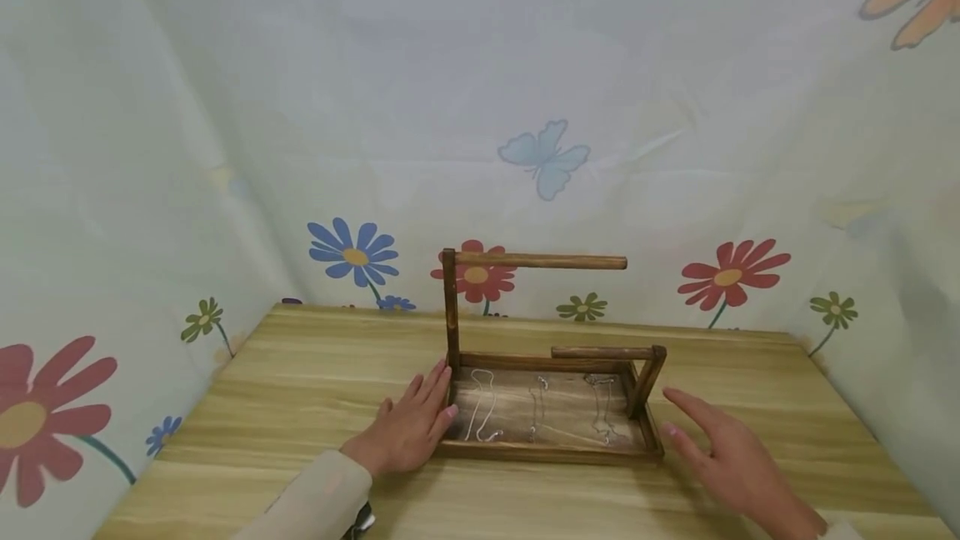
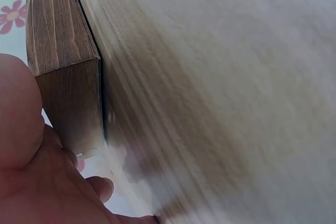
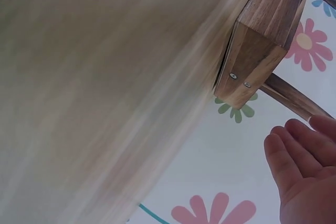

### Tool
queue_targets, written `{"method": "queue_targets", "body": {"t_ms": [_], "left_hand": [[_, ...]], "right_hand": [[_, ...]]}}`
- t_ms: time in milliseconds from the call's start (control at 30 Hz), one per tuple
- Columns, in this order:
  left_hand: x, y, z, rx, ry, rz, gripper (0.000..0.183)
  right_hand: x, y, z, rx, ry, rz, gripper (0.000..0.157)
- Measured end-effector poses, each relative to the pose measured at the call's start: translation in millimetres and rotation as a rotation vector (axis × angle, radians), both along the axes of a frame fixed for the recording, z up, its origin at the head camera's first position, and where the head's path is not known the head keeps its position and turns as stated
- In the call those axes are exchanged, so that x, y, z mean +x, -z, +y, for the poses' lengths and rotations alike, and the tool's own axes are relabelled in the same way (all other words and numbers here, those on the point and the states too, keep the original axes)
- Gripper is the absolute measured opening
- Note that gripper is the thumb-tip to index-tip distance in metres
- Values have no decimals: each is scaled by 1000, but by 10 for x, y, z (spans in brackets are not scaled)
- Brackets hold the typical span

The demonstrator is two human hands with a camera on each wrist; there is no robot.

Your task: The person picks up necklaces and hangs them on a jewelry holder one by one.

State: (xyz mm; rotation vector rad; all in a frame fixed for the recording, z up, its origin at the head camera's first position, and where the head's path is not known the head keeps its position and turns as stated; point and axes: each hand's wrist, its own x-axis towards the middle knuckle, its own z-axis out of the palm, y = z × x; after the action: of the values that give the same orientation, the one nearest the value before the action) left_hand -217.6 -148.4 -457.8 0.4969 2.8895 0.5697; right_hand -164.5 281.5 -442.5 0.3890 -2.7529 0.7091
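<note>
A dark wooden jewelry stand sits on the table, a shallow tray with a tall post and bar at its left and a shorter post and bar at its right. Several thin chain necklaces lie on the tray floor. My left hand rests against the tray's left end, fingers extended, thumb at the front corner. Off the right end, my right hand hovers with fingers loosely straight and nothing in it. In the right wrist view two screw heads show on the tray's end.
The table has a light wood-grain top. Behind and around it hangs a pale cloth printed with flowers and butterflies. A dark object shows beneath the left sleeve.
</note>
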Motion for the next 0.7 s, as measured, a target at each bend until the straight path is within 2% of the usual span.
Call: {"method": "queue_targets", "body": {"t_ms": [233, 533, 700], "left_hand": [[-12, 0, 17, 6, 11, 8, 66], [-24, 8, -2, 2, 62, 43, 65], [-29, -1, 1, -6, 71, 57, 66]], "right_hand": [[22, 37, -4, 26, -8, 134, 44], [43, 55, -36, 65, -58, 202, 43], [43, 42, -52, 71, -84, 168, 45]]}}
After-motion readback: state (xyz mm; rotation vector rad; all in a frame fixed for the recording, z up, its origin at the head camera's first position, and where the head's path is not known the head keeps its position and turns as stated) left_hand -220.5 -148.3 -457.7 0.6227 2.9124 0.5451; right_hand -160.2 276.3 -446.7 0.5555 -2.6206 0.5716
